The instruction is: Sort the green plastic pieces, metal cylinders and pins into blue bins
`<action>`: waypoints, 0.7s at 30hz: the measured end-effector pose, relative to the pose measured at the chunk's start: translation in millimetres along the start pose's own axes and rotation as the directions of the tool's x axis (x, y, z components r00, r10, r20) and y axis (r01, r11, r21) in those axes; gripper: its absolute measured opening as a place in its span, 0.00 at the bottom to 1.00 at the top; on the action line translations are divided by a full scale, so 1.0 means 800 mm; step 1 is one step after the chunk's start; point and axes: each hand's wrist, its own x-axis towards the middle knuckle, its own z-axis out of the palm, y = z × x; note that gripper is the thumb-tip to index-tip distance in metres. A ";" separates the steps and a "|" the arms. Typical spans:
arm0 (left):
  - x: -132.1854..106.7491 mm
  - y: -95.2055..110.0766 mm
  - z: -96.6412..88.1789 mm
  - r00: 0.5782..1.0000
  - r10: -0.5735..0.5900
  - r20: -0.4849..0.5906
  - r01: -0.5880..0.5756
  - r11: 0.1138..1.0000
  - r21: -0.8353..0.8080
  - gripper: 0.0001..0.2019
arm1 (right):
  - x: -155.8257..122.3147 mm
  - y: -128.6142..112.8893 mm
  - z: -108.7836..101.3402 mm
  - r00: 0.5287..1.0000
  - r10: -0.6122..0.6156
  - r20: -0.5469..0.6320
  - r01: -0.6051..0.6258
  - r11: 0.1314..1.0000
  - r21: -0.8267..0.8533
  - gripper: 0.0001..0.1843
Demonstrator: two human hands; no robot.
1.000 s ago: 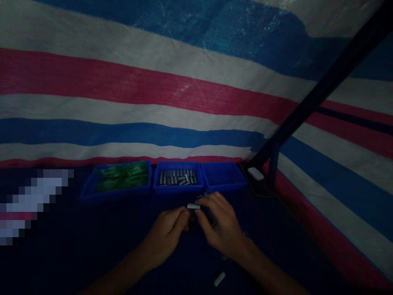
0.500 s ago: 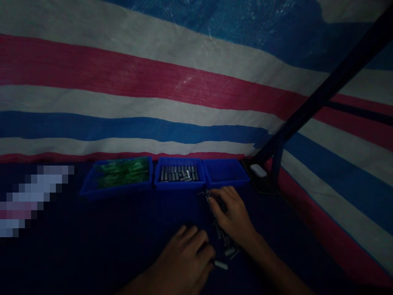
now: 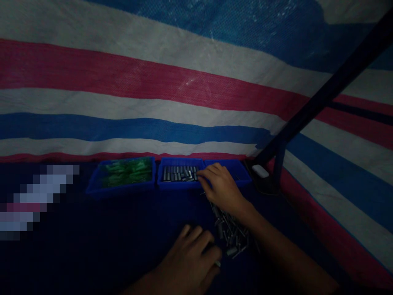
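Observation:
My right hand [image 3: 221, 187] reaches over the right edge of the middle blue tray [image 3: 179, 185], its fingertips pinched at the small grey metal pieces [image 3: 178, 173] lying inside. Whether they hold one is hidden in the dim light. My left hand [image 3: 192, 261] rests low on the dark table with fingers curled, and a small pale cylinder [image 3: 217, 263] shows at its fingertips. A loose heap of thin metal pins [image 3: 230, 231] lies between my two hands.
A left blue tray [image 3: 123, 186] holds green parts. A right blue tray [image 3: 241, 170] sits partly behind my right hand. A striped red, white and blue tarp wall [image 3: 172, 90] rises behind the trays. A dark frame pole [image 3: 319, 100] slants up at the right.
My right hand has moved up and left from the pin heap to the middle tray. My left hand stays low on the table, with the pale cylinder now at its fingertips.

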 end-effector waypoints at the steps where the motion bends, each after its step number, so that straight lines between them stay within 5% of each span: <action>1: 0.000 0.000 -0.002 1.000 -0.009 0.008 0.010 1.000 -0.010 0.06 | 0.018 0.002 0.002 0.997 -0.019 0.077 0.021 0.999 -0.024 0.10; 5: 0.000 -0.003 -0.005 0.999 -0.019 0.040 0.020 1.000 -0.023 0.05 | 0.072 0.012 0.018 0.922 -0.079 0.378 0.133 0.984 -0.120 0.11; 8: 0.000 -0.006 -0.003 0.999 0.007 0.039 -0.006 1.000 -0.029 0.06 | 0.081 0.019 0.025 0.861 -0.061 0.504 0.161 0.974 -0.158 0.10; 21: 0.003 -0.004 -0.007 0.998 -0.031 0.055 0.036 0.996 -0.080 0.06 | 0.076 0.016 0.028 0.932 -0.033 0.360 0.076 0.992 -0.105 0.10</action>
